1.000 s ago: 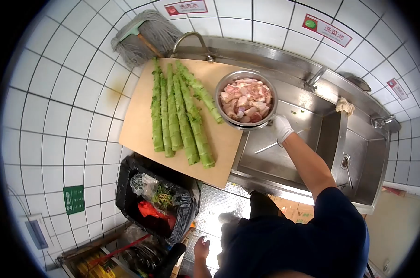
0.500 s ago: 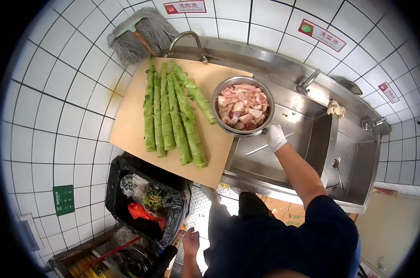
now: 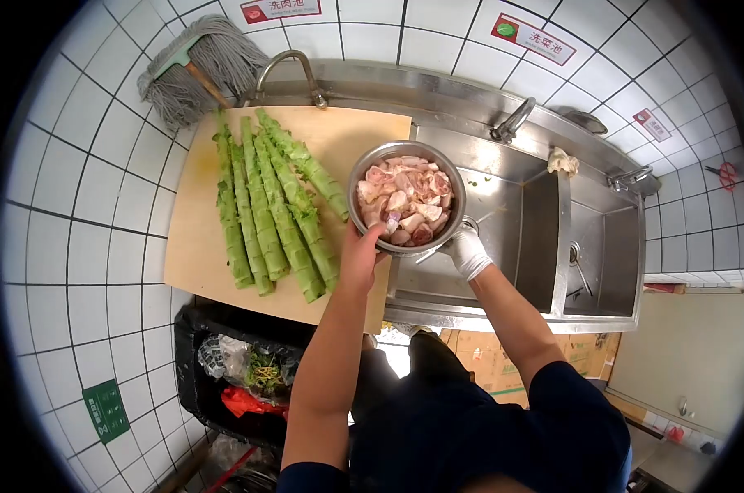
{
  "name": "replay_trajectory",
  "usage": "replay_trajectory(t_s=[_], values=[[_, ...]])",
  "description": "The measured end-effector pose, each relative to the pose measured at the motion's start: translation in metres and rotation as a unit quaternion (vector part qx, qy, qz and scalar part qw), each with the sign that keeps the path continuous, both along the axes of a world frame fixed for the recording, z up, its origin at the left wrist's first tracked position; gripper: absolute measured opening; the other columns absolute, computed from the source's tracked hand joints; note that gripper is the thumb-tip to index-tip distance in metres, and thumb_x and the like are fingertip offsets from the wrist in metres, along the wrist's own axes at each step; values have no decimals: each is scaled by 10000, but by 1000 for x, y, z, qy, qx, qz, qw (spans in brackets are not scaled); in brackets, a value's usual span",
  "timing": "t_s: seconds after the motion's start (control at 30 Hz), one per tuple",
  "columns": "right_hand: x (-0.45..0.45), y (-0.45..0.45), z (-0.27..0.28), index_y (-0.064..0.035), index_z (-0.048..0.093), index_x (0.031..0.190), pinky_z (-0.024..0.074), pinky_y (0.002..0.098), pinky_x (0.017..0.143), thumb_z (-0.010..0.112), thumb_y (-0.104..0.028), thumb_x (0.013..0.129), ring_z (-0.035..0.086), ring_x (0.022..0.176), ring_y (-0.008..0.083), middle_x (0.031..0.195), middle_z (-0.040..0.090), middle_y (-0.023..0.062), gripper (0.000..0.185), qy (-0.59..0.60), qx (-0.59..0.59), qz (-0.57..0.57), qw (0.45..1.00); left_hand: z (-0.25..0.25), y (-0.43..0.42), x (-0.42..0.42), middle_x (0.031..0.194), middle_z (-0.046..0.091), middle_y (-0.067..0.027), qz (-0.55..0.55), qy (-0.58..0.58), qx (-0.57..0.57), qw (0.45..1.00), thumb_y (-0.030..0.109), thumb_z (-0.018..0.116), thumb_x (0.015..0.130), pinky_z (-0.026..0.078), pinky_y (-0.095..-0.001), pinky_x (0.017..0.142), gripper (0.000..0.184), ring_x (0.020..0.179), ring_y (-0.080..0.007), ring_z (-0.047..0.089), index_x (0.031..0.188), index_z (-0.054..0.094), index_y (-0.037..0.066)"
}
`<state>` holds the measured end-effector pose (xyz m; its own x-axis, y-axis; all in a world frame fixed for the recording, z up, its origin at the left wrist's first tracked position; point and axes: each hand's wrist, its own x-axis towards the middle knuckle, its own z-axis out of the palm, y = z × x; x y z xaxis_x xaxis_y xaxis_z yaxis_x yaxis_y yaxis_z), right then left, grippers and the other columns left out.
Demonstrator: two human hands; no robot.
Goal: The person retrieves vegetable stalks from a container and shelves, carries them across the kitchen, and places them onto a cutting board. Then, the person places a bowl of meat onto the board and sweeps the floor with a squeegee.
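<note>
A round metal bowl point(image 3: 460, 197) full of cut raw meat pieces point(image 3: 406, 197) is held between my two hands, over the right edge of a pale board point(image 3: 193, 222) and the sink beside it. My bare left hand point(image 3: 362, 256) grips the bowl's near left side, with the thumb at the rim. On the near right side, my right hand point(image 3: 469, 251) in a white glove holds the bowl; its fingertips are partly hidden beneath it. Several green celtuce stalks point(image 3: 261, 214) lie side by side on the board, left of the bowl.
Right of the board are a large steel sink basin point(image 3: 503, 283) and a smaller basin point(image 3: 622, 238), with faucets point(image 3: 513, 120) behind. A mop point(image 3: 199, 70) leans in the back left corner. Below the board stands a black-lined trash bin point(image 3: 193, 361) holding scraps.
My left hand has come up from beside my body and taken hold of the bowl's left side. My right hand stays on the bowl. The whole view has shifted slightly.
</note>
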<state>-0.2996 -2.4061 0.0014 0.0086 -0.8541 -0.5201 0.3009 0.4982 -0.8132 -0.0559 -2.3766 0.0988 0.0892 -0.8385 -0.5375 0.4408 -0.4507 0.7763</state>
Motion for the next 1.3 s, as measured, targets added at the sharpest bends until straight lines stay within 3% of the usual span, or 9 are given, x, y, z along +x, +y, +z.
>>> replay_trajectory(t_s=[0.2, 0.3, 0.57, 0.63, 0.7, 0.83, 0.9, 0.97, 1.3], values=[[15, 29, 22, 22, 690, 1114, 614, 385, 808, 608, -47, 908, 706, 952, 254, 1092, 711, 139, 233, -20, 8, -49, 999, -17, 10, 5, 1252, 611, -124, -18, -18, -20, 999, 81, 570, 841, 573, -350, 739, 609, 1030, -219, 657, 1435, 434, 65], [16, 43, 45, 13, 694, 1156, 588, 351, 859, 567, -71, 941, 692, 1011, 219, 1138, 712, 122, 263, 141, -123, 66, 980, 4, 15, 16, 1213, 628, -124, -13, 5, -28, 1000, 69, 567, 834, 570, -334, 722, 609, 995, -214, 660, 1430, 448, 56], [105, 36, 137, -8, 711, 1130, 607, 369, 871, 649, 10, 870, 717, 1007, 255, 1123, 724, 140, 267, -9, -43, 52, 998, 51, 52, 92, 1169, 623, -109, 99, 21, -67, 993, 33, 564, 827, 566, -328, 704, 603, 922, -207, 647, 1421, 463, 51], [129, 32, 143, -30, 732, 1092, 593, 370, 885, 674, 13, 814, 716, 1005, 286, 1125, 725, 153, 287, 315, -336, 267, 847, 51, 63, 118, 1173, 620, -118, 150, 9, -107, 983, 16, 550, 828, 588, -349, 707, 586, 926, -226, 657, 1407, 466, 41], [166, 32, 146, -69, 755, 1056, 568, 371, 903, 705, -13, 732, 695, 1032, 330, 1140, 709, 169, 333, 414, -438, 324, 729, 59, 75, 153, 1173, 620, -123, 189, -9, -98, 977, 13, 543, 829, 606, -362, 724, 569, 935, -237, 665, 1393, 472, 32], [254, 29, 114, -23, 722, 1107, 601, 354, 861, 630, -3, 882, 716, 972, 243, 1151, 683, 145, 244, 433, -427, 418, 675, 76, 107, 228, 1182, 623, -129, 245, -52, -82, 965, 15, 527, 837, 631, -374, 738, 546, 962, -256, 680, 1381, 477, 24], [305, 36, 108, 16, 710, 1103, 610, 391, 827, 629, -44, 908, 719, 939, 222, 1014, 723, 109, 220, 260, -417, 364, 791, 83, 122, 264, 1188, 623, -127, 267, -90, -43, 959, 3, 514, 836, 627, -356, 708, 555, 966, -245, 679, 1389, 476, 32], [360, 45, 124, 63, 688, 1090, 607, 378, 835, 643, -15, 853, 719, 912, 256, 1033, 730, 154, 254, -93, -2, 255, 962, 83, 136, 296, 1191, 617, -125, 298, -101, -35, 949, -1, 508, 837, 627, -349, 650, 570, 942, -229, 678, 1404, 461, 35], [521, 46, 21, 10, 678, 1061, 599, 398, 702, 654, -55, 802, 705, 799, 272, 926, 708, 133, 268, -77, 58, 321, 942, 21, 174, 415, 1271, 543, -131, 356, -117, 53, 926, 71, 505, 838, 614, -467, 767, 596, 1092, -316, 619, 1424, 407, 116]])
